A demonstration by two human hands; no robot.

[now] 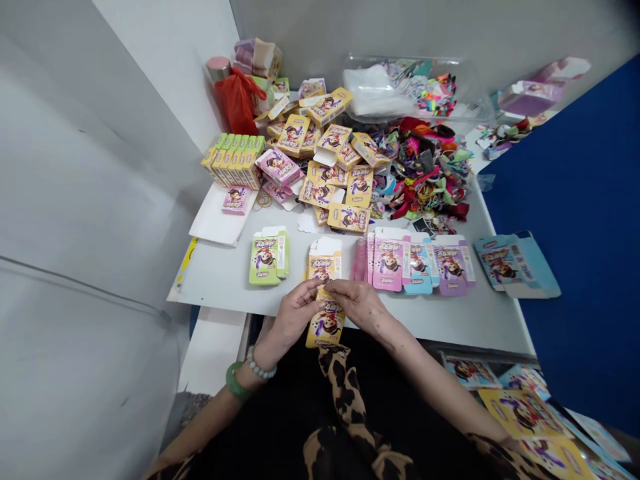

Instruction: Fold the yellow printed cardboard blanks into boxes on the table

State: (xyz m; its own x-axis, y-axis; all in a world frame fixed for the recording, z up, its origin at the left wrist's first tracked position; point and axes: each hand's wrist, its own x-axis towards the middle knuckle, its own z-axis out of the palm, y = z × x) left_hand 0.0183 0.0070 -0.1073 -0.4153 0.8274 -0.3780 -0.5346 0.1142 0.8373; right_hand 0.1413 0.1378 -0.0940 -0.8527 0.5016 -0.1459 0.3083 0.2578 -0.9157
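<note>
Close to my body, at the table's front edge, a small yellow cardboard box (326,325) with a cartoon girl printed on it is between my hands. My left hand (299,312) grips its upper left side with thumb and fingers. My right hand (361,303) has its fingers closed at the upper right corner. The fingers hide the box's top end. Just beyond them lies another yellow carton (324,259), flat with its flap outward. To the left is a green carton (265,259); to the right, pink (389,263), blue (419,268) and purple (451,268) cartons overlap.
A heap of yellow boxes (345,180) covers the middle back, beside a pile of colourful hair accessories (425,173). A clear plastic bin (470,110), a red bag (237,100) and a row of upright boxes (233,163) stand behind. Blue cartons (540,270) overhang the right edge.
</note>
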